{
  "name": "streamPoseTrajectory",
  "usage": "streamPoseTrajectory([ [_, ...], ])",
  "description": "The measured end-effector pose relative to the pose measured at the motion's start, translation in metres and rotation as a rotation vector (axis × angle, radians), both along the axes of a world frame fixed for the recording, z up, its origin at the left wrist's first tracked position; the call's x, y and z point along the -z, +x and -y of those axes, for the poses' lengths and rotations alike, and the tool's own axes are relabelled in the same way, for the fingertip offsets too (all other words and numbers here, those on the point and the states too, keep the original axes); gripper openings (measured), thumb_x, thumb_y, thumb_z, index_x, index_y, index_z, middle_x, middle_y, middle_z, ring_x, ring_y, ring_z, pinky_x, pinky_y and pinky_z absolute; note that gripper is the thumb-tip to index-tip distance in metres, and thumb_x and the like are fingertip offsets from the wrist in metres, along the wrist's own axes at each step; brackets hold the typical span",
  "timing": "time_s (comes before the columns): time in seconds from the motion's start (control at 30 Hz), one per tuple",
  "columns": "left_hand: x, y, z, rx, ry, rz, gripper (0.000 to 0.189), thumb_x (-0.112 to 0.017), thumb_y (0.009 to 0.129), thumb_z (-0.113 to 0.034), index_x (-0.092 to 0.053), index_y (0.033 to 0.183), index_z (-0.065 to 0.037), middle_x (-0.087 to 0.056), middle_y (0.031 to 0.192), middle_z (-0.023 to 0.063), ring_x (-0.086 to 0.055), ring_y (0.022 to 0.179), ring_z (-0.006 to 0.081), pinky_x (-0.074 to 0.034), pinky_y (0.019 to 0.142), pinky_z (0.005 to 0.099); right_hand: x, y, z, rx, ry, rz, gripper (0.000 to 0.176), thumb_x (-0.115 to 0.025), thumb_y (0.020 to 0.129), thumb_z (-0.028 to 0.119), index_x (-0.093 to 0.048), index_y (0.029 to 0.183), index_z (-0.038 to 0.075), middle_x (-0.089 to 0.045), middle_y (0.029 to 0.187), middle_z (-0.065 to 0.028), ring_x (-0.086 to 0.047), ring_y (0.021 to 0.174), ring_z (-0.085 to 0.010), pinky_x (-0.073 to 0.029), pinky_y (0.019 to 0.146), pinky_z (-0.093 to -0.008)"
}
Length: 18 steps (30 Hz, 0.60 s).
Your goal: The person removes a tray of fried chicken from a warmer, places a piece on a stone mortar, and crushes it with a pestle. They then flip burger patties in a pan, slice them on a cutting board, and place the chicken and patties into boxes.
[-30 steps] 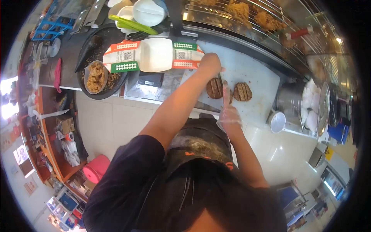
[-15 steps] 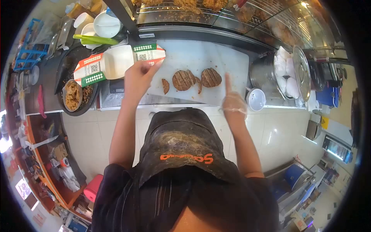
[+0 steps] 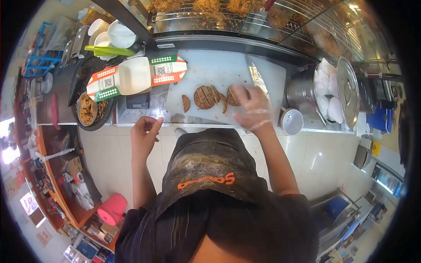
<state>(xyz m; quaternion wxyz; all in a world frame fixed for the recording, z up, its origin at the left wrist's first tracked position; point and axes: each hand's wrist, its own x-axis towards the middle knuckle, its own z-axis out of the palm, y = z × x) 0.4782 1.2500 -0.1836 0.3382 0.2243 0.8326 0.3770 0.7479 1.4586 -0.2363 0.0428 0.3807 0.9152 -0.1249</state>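
Observation:
My left hand [image 3: 147,135], bare, hangs just off the counter's front edge with fingers loosely bent and apart, holding nothing. My right hand [image 3: 253,109], in a clear glove, is blurred over the right sliced brown patty [image 3: 232,97] and partly covers it; its grip cannot be made out. Another sliced patty [image 3: 203,97] lies to the left on the white cutting board [image 3: 206,65], with a loose slice [image 3: 186,103] beside it. A knife [image 3: 255,74] rests on the board beyond my right hand. The unfolded printed paper box [image 3: 135,75] lies at the board's left.
A small white cup [image 3: 291,122] stands right of the board, near a metal pot [image 3: 302,90] with wrapped white items. A dark pan with a food-filled bowl [image 3: 87,109] is at left, below green tongs [image 3: 109,51]. A glass case with fried food [image 3: 208,6] borders the back.
My left hand has left the box and come back toward me. My right hand has moved left from the board's right side onto the right patty, leaving the knife lying on the board.

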Motion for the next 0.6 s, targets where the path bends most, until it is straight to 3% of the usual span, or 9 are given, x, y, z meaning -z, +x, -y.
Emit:
streamPoseTrajectory([
  [0.03, -0.001, 0.002, 0.0, -0.01, -0.012, 0.01, 0.029, -0.074, 0.085, -0.025, -0.06, 0.087, 0.0, -0.06, 0.068, 0.0033, -0.055, 0.059, 0.0078, -0.046, 0.046, 0.0225, 0.011, 0.0, -0.006, -0.185, 0.049, -0.167, 0.071, -0.066, 0.079, 0.036, -0.039, 0.143, 0.022, -0.045, 0.136, -0.0175, -0.044, 0.123, -0.0379, -0.039, 0.098, -0.0481],
  [0.13, -0.01, 0.001, -0.001, 0.029, -0.038, -0.047, 0.027, -0.073, 0.085, -0.025, -0.06, 0.087, 0.0, -0.06, 0.069, 0.0033, -0.056, 0.059, 0.0075, -0.046, 0.045, 0.0224, 0.034, -0.01, -0.019, -0.31, 0.079, -0.157, 0.058, -0.068, 0.076, 0.034, -0.053, 0.129, 0.017, -0.047, 0.131, -0.0151, -0.047, 0.116, -0.038, -0.041, 0.094, -0.0494],
  [0.23, -0.019, -0.009, 0.002, -0.018, -0.063, -0.085, 0.025, -0.072, 0.086, -0.023, -0.06, 0.087, -0.001, -0.06, 0.069, 0.0029, -0.056, 0.059, 0.0073, -0.046, 0.045, 0.0219, 0.065, -0.006, -0.031, -0.268, 0.02, -0.228, 0.045, -0.068, 0.071, 0.028, -0.061, 0.113, 0.013, -0.051, 0.123, -0.0134, -0.048, 0.11, -0.0379, -0.043, 0.09, -0.0495],
  [0.33, -0.026, -0.021, 0.006, -0.088, 0.015, -0.06, 0.021, -0.072, 0.086, -0.019, -0.06, 0.087, -0.001, -0.06, 0.069, 0.0021, -0.057, 0.059, 0.007, -0.046, 0.045, 0.0213, 0.072, -0.002, -0.016, -0.114, 0.043, -0.165, 0.036, -0.068, 0.068, 0.023, -0.064, 0.102, 0.011, -0.053, 0.119, -0.0136, -0.048, 0.109, -0.0378, -0.044, 0.087, -0.0494],
  [0.37, -0.029, -0.026, 0.007, -0.087, 0.031, -0.038, 0.02, -0.071, 0.086, -0.018, -0.06, 0.088, -0.001, -0.06, 0.069, 0.0019, -0.056, 0.06, 0.0068, -0.046, 0.045, 0.0211, 0.082, -0.001, -0.013, -0.097, 0.086, -0.256, 0.029, -0.066, 0.067, 0.019, -0.065, 0.094, 0.008, -0.055, 0.111, -0.0147, -0.051, 0.104, -0.0374, -0.046, 0.084, -0.0488],
  [0.47, -0.036, -0.051, 0.011, -0.094, 0.106, 0.019, 0.018, -0.071, 0.087, -0.015, -0.059, 0.088, -0.001, -0.059, 0.072, 0.0015, -0.056, 0.062, 0.006, -0.046, 0.045, 0.0205, 0.091, -0.004, -0.012, 0.047, 0.118, -0.302, 0.028, -0.065, 0.066, 0.016, -0.063, 0.092, 0.007, -0.056, 0.105, -0.0163, -0.053, 0.095, -0.037, -0.047, 0.081, -0.0478],
  [0.53, -0.046, -0.072, 0.013, -0.071, 0.176, 0.049, 0.018, -0.071, 0.087, -0.014, -0.059, 0.088, -0.001, -0.059, 0.074, 0.0014, -0.055, 0.064, 0.0055, -0.046, 0.046, 0.0203, 0.098, -0.014, -0.013, 0.155, 0.312, -0.378, 0.03, -0.064, 0.066, 0.01, -0.06, 0.095, 0.006, -0.055, 0.1, -0.0168, -0.055, 0.086, -0.033, -0.048, 0.079, -0.0442],
  [0.6, -0.058, -0.099, 0.022, -0.056, 0.229, 0.051, 0.017, -0.071, 0.086, -0.013, -0.059, 0.088, -0.002, -0.059, 0.076, 0.0009, -0.054, 0.067, 0.0045, -0.045, 0.047, 0.0196, 0.092, -0.028, -0.012, 0.435, 0.225, -0.477, 0.032, -0.061, 0.065, 0.005, -0.057, 0.097, 0.006, -0.055, 0.097, -0.0139, -0.055, 0.084, -0.0275, -0.048, 0.077, -0.0388],
])
